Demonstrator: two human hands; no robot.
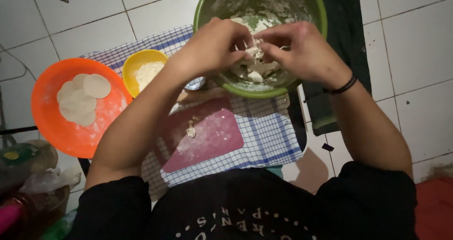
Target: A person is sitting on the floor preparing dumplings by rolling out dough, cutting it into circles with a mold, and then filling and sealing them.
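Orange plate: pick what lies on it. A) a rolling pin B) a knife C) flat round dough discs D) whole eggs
C: the orange plate holds several pale flat dough discs, overlapping, on a dusting of flour.

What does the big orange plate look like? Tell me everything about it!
The orange plate is round, looks like plastic and lies flat on the white tiled floor, left of the checked cloth and beside the yellow bowl. Several thin, pale dough circles overlap on it, amid a dusting of white flour. Neither hand touches it.
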